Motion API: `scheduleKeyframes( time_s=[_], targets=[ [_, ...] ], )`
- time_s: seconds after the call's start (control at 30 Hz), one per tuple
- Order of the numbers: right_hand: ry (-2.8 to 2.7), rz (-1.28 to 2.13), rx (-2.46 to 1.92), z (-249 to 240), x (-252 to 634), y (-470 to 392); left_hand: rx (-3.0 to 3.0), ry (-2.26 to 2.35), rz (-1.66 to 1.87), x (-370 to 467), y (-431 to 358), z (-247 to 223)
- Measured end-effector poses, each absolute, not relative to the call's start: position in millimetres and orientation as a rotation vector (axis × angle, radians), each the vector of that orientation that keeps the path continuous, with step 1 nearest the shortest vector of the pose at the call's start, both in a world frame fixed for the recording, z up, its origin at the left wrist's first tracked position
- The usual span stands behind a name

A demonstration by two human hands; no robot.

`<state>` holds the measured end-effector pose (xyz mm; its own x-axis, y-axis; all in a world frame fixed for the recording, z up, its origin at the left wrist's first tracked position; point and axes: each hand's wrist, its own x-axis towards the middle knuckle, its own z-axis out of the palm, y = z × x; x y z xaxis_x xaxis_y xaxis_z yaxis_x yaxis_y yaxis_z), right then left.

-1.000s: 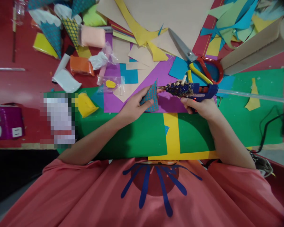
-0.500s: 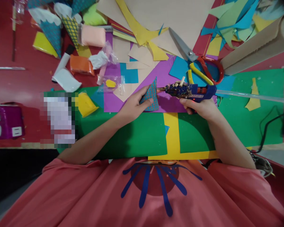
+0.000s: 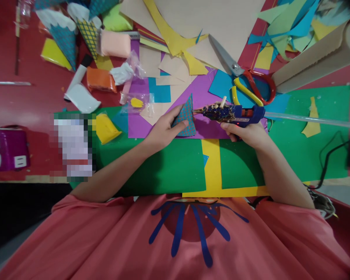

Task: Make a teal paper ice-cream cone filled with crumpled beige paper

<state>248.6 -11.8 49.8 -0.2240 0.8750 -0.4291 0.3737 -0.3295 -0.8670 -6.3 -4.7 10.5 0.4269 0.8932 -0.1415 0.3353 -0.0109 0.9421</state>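
A small blue paper cone [image 3: 188, 118] with a reddish grid pattern is pinched in my left hand [image 3: 165, 130], its point facing away from me. My right hand [image 3: 246, 134] is wrapped round the handle of a dark blue glue gun [image 3: 236, 112]. The gun's metal nozzle points left and reaches the cone's right edge; whether it touches cannot be made out. Stringy, dried bits cling to the gun's front. From its back a long clear glue stick [image 3: 312, 119] sticks out to the right. Purple paper [image 3: 151, 130] lies under both hands.
Large scissors [image 3: 236, 70] with red and yellow handles lie beyond the gun. Green sheets [image 3: 163, 167] cover the near table. Paper scraps [image 3: 175, 35], clay packets [image 3: 100, 79] and finished-looking cones [image 3: 61, 39] lie farther off. A rolled beige sheet [image 3: 317, 54] sits at right.
The cone in my left hand has tilted slightly, its tip shifting a little left. The glue gun has moved very slightly left with my right hand. Both grips are unchanged.
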Motion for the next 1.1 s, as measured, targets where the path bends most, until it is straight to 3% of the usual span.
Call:
scheduleKeyframes(
  time_s=[1.1],
  targets=[
    [-1.532, 1.613, -1.606, 48.8, 247.7, -12.6, 1.435, 1.044, 0.774, -6.1, -0.7, 9.2]
  ],
)
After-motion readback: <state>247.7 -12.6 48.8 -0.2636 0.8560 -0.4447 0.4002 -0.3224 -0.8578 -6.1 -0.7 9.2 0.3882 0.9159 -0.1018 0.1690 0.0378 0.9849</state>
